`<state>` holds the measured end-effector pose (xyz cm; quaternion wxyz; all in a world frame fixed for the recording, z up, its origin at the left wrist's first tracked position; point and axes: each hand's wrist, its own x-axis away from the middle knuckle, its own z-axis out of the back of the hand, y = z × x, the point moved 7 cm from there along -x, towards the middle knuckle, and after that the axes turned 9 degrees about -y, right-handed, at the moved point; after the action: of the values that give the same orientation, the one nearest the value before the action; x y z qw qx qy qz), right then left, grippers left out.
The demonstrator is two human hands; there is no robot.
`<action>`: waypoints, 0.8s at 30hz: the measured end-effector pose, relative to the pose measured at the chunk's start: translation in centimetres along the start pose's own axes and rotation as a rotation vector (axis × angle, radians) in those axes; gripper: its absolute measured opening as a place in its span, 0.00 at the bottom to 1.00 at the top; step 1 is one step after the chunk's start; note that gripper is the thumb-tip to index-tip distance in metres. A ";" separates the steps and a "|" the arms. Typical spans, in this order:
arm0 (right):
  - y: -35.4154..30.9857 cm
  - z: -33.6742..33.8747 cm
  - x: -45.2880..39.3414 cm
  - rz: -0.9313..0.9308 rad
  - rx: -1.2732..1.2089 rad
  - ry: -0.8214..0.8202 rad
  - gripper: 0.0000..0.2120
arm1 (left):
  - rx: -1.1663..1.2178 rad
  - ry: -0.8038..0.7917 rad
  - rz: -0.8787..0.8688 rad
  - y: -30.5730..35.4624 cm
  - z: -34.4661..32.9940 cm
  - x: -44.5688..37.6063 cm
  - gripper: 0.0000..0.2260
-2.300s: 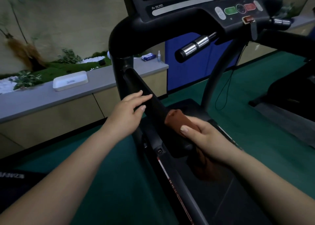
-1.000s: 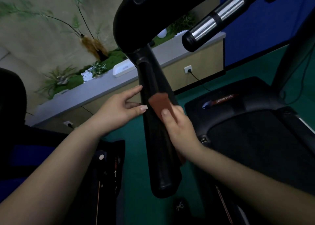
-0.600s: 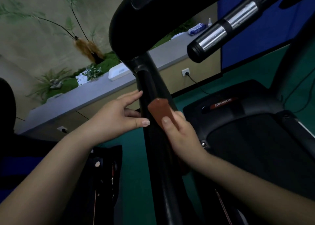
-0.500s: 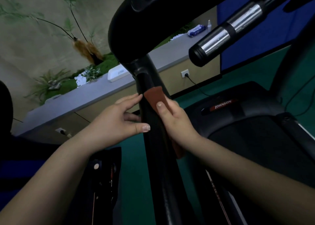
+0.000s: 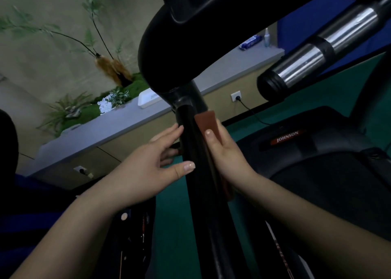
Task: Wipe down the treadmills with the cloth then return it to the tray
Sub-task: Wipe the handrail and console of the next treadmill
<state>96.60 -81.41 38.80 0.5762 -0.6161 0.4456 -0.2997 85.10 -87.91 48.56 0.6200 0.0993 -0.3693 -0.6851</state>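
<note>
Right hand (image 5: 224, 151) grips brown cloth (image 5: 206, 123) against the right side of the treadmill's black upright post (image 5: 196, 173); thumb lies on top, fingers hidden behind the post. Cloth's lower part trails down, dark and hard to make out. Left hand (image 5: 152, 168) open, fingers straight, tips touching the post's left side. White tray (image 5: 148, 98) on far grey desk (image 5: 118, 124), partly hidden by the console arm (image 5: 179, 46). Chrome grip (image 5: 317, 52) upper right, cut off.

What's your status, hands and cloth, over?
Right hand pressing cloth to treadmill post. Left hand open, fingers on post. Tray back on ledge. Nothing in the way.
</note>
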 end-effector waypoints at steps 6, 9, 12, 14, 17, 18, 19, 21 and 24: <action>-0.4 -0.6 4.6 0.082 -0.099 0.019 0.22 | -0.226 0.130 0.001 0.6 -0.7 0.3 0.37; -0.5 -0.2 -0.8 0.027 0.045 0.009 0.21 | -0.259 0.170 0.003 0.8 -0.9 0.2 0.38; -0.6 0.3 -3.9 -0.046 0.026 0.018 0.19 | -0.250 0.185 -0.011 0.6 -1.1 -0.2 0.38; -1.3 -0.2 -1.8 0.005 -0.034 0.003 0.19 | -0.256 0.188 -0.015 0.5 -1.0 -0.4 0.39; -2.3 -1.0 3.7 0.093 -0.214 -0.016 0.20 | -0.272 0.185 -0.022 0.8 -0.8 -0.6 0.41; -2.2 -0.8 3.9 0.091 -0.208 -0.006 0.20 | -0.273 0.187 -0.021 0.8 -0.7 -0.6 0.41; -2.1 -0.6 2.8 0.089 -0.132 -0.004 0.20 | -0.268 0.192 -0.014 0.8 -0.6 -0.6 0.41; -1.9 -0.3 -1.3 0.049 0.034 0.009 0.22 | -0.244 0.194 0.001 0.6 -0.7 -0.6 0.41; -2.4 0.2 -6.3 0.034 0.084 0.039 0.27 | -0.176 0.202 0.016 0.4 -0.7 -0.5 0.42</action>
<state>94.61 -75.81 42.02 0.5977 -0.5779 0.4541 -0.3203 85.94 -87.75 48.14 0.6658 0.1101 -0.2443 -0.6963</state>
